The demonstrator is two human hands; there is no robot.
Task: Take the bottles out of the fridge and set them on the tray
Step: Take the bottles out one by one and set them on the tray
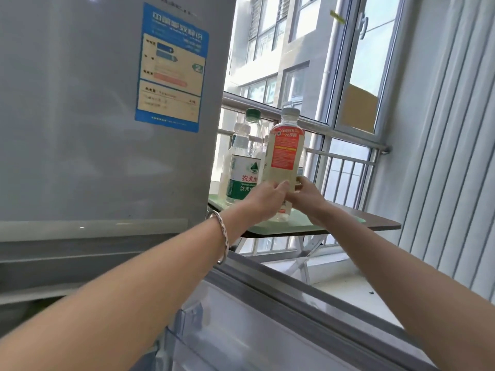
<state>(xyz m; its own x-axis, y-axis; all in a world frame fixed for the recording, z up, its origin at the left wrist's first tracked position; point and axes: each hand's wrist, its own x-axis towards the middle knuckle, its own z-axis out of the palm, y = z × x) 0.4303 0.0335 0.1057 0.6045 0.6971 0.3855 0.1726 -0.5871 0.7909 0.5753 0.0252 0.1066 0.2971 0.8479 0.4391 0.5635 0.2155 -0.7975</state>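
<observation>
1. Both arms reach out over the open fridge door (281,317) toward the pale green tray (300,223) on the small folding table (380,223) by the window.
2. The left hand (263,202) wraps the lower part of the orange-labelled bottle (286,153), thumb across the front, fingers curled round it.
3. The right hand (308,195) closes on the same bottle from the other side, fingertips pressed to its lower right edge.
4. That bottle stands upright, white cap on top, pale liquid inside; its base sits at the tray surface, though I cannot tell whether it touches.
5. Just behind and to its left, a green-capped water bottle (245,159) stands upright on the tray.
6. A silver bracelet (223,236) circles the left wrist.
7. The grey fridge (80,116) fills the left side, a blue energy label (171,68) on its upper door.
</observation>
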